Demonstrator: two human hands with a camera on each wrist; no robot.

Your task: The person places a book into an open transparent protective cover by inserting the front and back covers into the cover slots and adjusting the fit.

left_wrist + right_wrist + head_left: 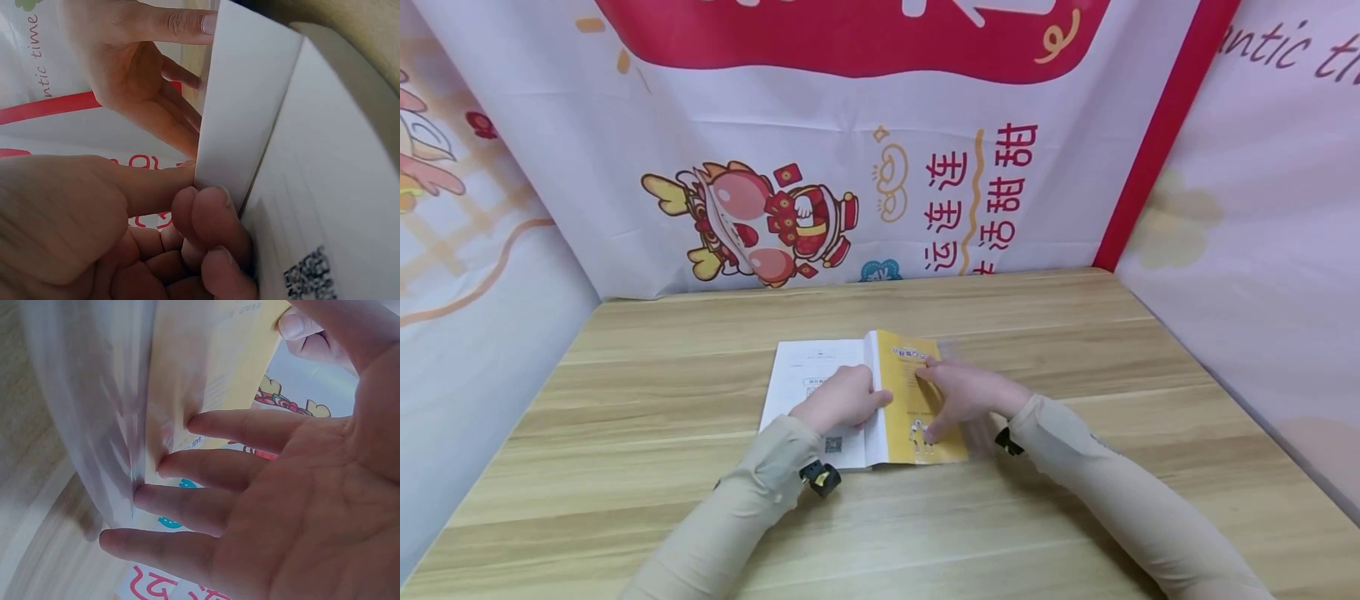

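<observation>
A book lies on the wooden table with its yellow cover [901, 433] to the right and a white printed side [786, 379] to the left. Between them stands a raised white spine [253, 106]. My left hand [844, 396] pinches this spine, thumb on the yellow side and curled fingers against the white side. Over the yellow cover, my right hand [966, 392] spreads its straight fingers, and the fingertips press on it. Clear plastic film [94, 406] stretches past the cover's outer edge, under the right fingertips. QR codes are printed on the white side.
The wooden table [625, 433] extends around the book on all sides. Printed fabric [850, 108] hangs behind the table's back edge, with more fabric at the left and right. Each wrist wears a black strap device [822, 477].
</observation>
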